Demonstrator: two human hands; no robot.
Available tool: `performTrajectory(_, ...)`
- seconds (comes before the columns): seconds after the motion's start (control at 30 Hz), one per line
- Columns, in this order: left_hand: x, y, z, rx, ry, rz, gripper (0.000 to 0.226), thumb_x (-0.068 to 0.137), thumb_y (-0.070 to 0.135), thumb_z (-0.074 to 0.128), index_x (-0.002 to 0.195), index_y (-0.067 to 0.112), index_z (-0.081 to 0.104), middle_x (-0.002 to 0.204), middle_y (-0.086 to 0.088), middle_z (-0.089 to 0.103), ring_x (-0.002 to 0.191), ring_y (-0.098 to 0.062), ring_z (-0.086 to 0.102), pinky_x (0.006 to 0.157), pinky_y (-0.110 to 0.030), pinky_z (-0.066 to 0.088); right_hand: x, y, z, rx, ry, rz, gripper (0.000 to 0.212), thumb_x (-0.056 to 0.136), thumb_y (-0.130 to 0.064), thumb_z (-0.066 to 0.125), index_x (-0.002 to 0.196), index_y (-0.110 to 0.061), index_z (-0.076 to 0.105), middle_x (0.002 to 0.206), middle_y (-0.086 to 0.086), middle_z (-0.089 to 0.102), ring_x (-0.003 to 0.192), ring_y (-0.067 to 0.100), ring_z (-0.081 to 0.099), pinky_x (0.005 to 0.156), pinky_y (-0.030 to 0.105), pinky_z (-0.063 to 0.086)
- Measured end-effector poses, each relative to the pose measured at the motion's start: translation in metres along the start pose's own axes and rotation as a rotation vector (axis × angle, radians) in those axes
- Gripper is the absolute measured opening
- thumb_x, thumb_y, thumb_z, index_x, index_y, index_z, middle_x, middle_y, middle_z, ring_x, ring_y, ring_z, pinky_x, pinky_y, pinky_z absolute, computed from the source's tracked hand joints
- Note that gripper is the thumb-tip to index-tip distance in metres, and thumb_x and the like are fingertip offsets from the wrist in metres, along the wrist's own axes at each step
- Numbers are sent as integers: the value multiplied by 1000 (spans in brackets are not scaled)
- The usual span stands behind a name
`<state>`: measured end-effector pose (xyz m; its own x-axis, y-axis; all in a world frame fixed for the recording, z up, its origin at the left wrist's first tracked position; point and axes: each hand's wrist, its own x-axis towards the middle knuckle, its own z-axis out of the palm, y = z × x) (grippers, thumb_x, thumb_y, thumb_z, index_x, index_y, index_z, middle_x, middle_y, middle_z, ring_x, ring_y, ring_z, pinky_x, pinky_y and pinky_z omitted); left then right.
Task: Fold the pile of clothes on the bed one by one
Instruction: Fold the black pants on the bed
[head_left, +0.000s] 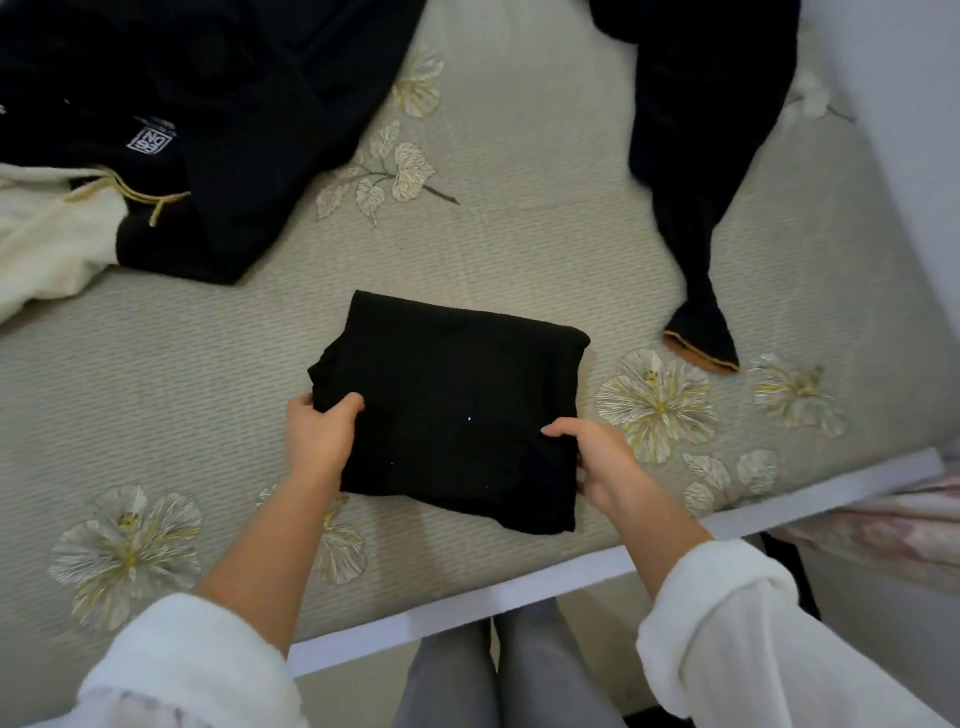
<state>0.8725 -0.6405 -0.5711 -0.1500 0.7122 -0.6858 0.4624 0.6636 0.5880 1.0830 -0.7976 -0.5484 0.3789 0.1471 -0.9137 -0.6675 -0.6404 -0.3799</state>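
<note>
Garment of black cloth (452, 405), folded into thick rectangle on ribbed floral bedspread (519, 249), our left hand (319, 441) and right hand (597, 462) curled round its side edges

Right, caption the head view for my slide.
Folding laundry: left hand and right hand grip a folded black garment on the floral bedspread; unfolded dark clothes lie beyond.

Black folded garment (457, 410) flat on bed (519, 249).

Fleecy white sleeves (182, 670) (cuffs ending mid-forearm) sit behind the left hand (317, 436) and right hand (597, 462); grey trousers (519, 675) show between them.
</note>
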Motion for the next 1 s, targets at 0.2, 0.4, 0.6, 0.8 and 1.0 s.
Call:
performTrajectory(0.2, -32, 23, -13, 30, -135, -15, 7, 74, 13, 66, 80, 15, 66, 78, -9, 69, 74, -25, 67, 51, -28, 49, -29, -7, -22, -4, -36, -24, 29, 75, -5, 66, 104, -9, 66, 109, 10, 67, 95, 23, 60, 66, 32, 45)
performTrajectory(0.4, -89, 63, 25, 69, -302, 8, 8, 78, 13, 66, 83, 19, 67, 84, -8, 69, 79, -24, 65, 58, -31, 49, -61, -25, -93, 66, 31, -18, 35, 74, -7, 66, 109, -6, 64, 115, 10, 66, 104, 25, 59, 68, 32, 44)
performTrajectory(0.6, -131, 116, 103, 144, -455, 117, 14, 83, 17, 64, 96, 22, 62, 94, -6, 66, 84, -22, 63, 61, -32, 48, -71, -59, -176, 226, 65, -98, 37, 74, -9, 66, 111, -8, 63, 112, 6, 65, 98, 21, 59, 68, 33, 44)
performTrajectory(0.8, -174, 181, 221, 182, -573, 262, 23, 83, 13, 64, 104, 22, 59, 89, -2, 66, 79, -19, 64, 59, -30, 49, -50, -103, -271, 384, 152, -147, 34, 73, -12, 67, 107, -9, 64, 110, 8, 64, 99, 24, 58, 71, 34, 45)
performTrajectory(1.0, -201, 237, 352, 331, -619, 457, 13, 82, 7, 64, 90, 17, 64, 87, -7, 68, 80, -23, 67, 65, -34, 55, 1, -141, -347, 572, 216, -80, 34, 76, -13, 65, 110, -10, 63, 110, 7, 64, 103, 25, 58, 71, 35, 46)
